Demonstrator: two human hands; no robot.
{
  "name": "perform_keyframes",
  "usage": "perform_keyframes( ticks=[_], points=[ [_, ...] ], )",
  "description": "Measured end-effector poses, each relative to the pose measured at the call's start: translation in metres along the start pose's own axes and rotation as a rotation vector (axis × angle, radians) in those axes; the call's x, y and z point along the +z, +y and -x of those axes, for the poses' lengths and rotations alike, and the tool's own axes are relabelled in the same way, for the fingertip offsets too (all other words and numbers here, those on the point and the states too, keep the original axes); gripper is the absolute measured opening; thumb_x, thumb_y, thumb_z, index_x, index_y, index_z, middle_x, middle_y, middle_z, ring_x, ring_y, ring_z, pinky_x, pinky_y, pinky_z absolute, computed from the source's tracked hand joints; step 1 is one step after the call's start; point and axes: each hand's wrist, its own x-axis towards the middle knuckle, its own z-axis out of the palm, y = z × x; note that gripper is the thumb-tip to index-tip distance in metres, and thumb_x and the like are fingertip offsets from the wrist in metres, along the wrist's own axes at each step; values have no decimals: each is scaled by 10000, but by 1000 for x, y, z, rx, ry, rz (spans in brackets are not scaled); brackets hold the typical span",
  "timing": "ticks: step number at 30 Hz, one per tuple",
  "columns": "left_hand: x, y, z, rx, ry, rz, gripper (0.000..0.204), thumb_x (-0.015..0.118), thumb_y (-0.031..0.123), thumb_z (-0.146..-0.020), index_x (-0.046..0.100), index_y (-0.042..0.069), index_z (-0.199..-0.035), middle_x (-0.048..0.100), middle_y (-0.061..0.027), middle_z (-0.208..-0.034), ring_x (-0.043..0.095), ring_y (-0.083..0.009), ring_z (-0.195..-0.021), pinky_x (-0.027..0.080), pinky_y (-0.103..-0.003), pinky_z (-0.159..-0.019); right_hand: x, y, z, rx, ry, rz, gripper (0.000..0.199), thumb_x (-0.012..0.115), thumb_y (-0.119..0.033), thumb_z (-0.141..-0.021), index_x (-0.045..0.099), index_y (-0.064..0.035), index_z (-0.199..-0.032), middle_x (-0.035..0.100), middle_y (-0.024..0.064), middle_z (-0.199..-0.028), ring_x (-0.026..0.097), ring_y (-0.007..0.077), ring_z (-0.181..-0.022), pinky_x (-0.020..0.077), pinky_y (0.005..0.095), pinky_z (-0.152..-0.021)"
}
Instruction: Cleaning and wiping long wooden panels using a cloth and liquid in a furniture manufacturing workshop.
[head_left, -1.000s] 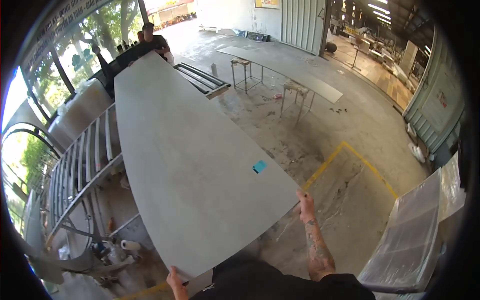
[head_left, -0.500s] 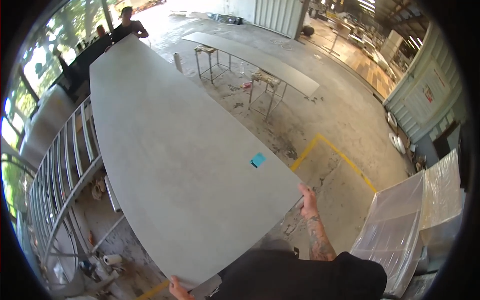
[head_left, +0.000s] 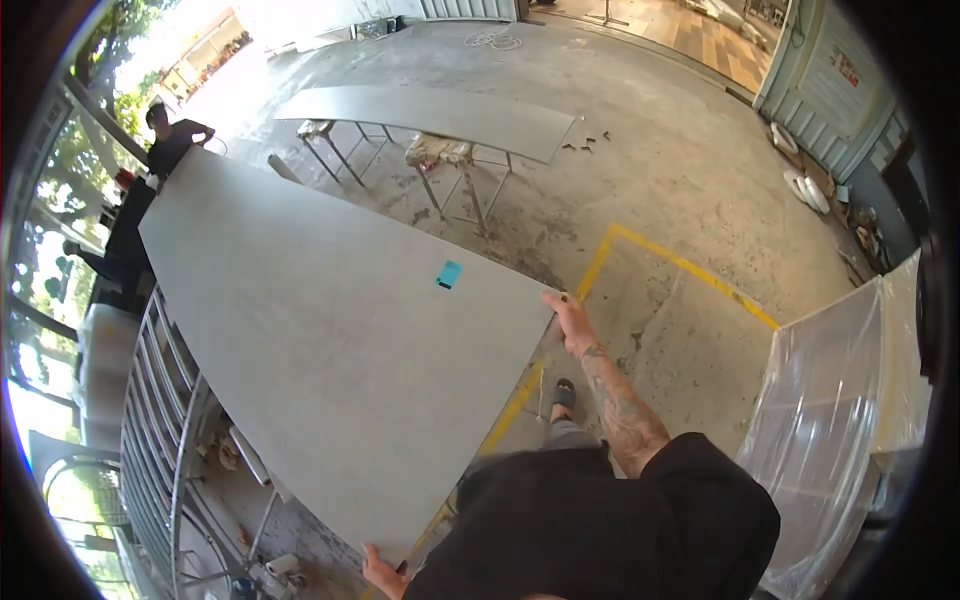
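Note:
A large grey flat panel stretches away from me toward the far left, with a small blue label near its right edge. My right hand is closed on the panel's near right corner, thumb on top and fingers underneath. At the near left corner, my left hand grips the panel the same way, its fingers mostly hidden below. A co-worker in dark clothing stands at the panel's far end, apparently holding it, though their grip is hard to make out.
A second long grey panel lies across metal trestles beyond. Curved metal railing stands close along the left side. Plastic-wrapped sheets lean at right. Yellow lines mark the concrete floor. A roll lies at lower left.
My view has turned right and down. The panel's near right corner and my right hand sit higher and farther left in view, and the co-worker appears lower and farther left.

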Motion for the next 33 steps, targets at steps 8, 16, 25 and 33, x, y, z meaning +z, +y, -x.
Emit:
perform_keyframes(
  ticks=[8,16,25,33],
  points=[
    [213,67,66,27,176,-27,456,693,414,-950,710,-42,-948,696,-74,-833,610,-157,-736,491,-315,-667,-73,-55,-208,242,-25,-54,339,701,-260,-912,647,-5,-1128,713,110,-1028,696,218,-886,561,356,-781],
    [419,103,39,45,289,-132,401,705,379,-948,655,-17,-908,685,-75,-864,620,-159,-736,503,-319,-660,-104,-80,-425,242,-25,-49,379,699,-278,-920,655,-6,-1180,712,97,-1089,686,218,-953,544,351,-855],
    [627,115,4,-84,250,136,257,684,219,-975,667,-23,-1062,698,-53,-952,635,-136,-808,530,-308,-729,-114,-127,-649,476,10,83,412,726,-397,-898,668,-58,-1124,708,90,-1016,676,236,-872,537,400,-751],
    [718,91,-75,-190,230,178,340,644,390,-977,640,109,-1168,682,-25,-1012,679,-221,-878,555,-458,-638,-124,-118,-748,581,-28,250,414,690,-442,-923,651,-87,-1133,668,55,-976,624,221,-823,507,430,-733]
  ],
)
